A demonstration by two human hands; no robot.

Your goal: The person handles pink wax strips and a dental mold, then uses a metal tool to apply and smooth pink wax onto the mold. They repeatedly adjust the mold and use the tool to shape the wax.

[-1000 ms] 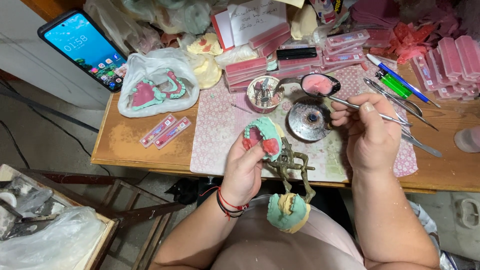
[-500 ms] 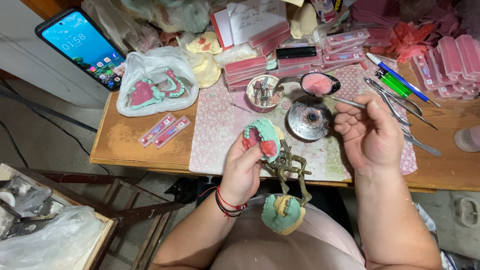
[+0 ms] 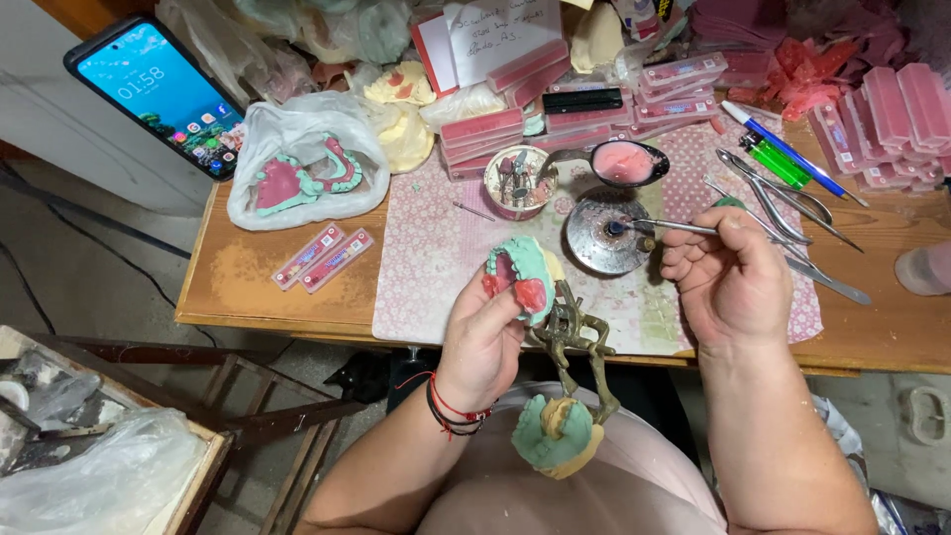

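My left hand grips a green dental cast with red wax, mounted on a brass articulator. The articulator's other end carries a second green cast over my lap. My right hand pinches a thin metal instrument. Its tip rests on the small round metal burner on the table.
A flowered mat covers the wooden table. On it stand a cup of burs, a bowl of pink wax, pliers, pens and pink boxes. At left lie a bagged cast, tooth strips and a phone.
My right hand has moved the instrument's tip left onto the round burner. The left hand and the cast have barely moved.
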